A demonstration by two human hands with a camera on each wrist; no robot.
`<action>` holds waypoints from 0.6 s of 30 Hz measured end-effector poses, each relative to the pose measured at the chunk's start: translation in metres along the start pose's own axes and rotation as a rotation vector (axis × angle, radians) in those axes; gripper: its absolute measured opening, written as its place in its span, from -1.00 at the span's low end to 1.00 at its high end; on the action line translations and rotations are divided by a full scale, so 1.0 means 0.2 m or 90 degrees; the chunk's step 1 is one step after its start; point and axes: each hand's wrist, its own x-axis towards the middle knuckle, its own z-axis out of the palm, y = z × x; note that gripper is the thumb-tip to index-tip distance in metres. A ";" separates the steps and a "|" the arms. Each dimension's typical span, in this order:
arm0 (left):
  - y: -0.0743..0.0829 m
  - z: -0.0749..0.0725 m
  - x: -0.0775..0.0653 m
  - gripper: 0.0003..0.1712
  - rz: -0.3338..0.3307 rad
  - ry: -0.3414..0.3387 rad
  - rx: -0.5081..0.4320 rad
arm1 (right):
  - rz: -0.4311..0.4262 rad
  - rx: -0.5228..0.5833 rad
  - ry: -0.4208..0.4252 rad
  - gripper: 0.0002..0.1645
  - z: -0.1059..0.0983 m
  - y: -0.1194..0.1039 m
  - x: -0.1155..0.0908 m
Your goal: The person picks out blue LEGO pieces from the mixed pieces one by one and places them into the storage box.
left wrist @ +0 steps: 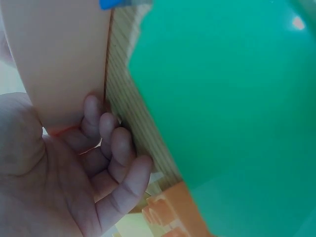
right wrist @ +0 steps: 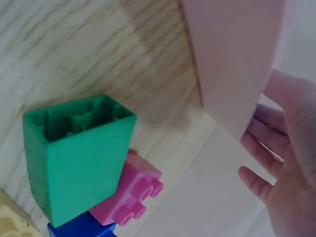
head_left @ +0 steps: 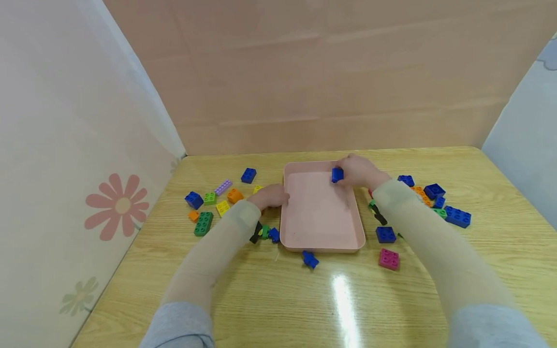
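Blue brick point(head_left: 337, 175) sits pinched in your right hand point(head_left: 359, 171) at the far right corner of the tray point(head_left: 319, 212); your left hand point(head_left: 271, 195) grips the tray's left side. Likely light, stiff, slick: hold opposite faces.

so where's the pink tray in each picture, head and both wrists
Head: the pink tray sits near the middle, between the left hand and the right hand.
Left wrist: its outer wall runs down the upper left.
Right wrist: its outer wall fills part of the upper right.
Shared landmark: the wooden table, which shows right beside the tray in all three.
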 end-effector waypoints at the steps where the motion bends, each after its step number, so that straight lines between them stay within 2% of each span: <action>1: 0.00 0.00 0.00 -0.62 0.002 -0.002 0.003 | -0.007 -0.015 0.001 -0.42 0.01 0.00 0.00; 8: 0.00 0.01 0.01 -0.60 0.002 0.000 0.019 | -0.039 -0.050 -0.008 -0.43 0.05 -0.02 0.00; 18: -0.01 0.03 0.05 -0.61 0.018 0.007 0.032 | -0.017 -0.076 -0.025 -0.48 0.06 -0.04 0.00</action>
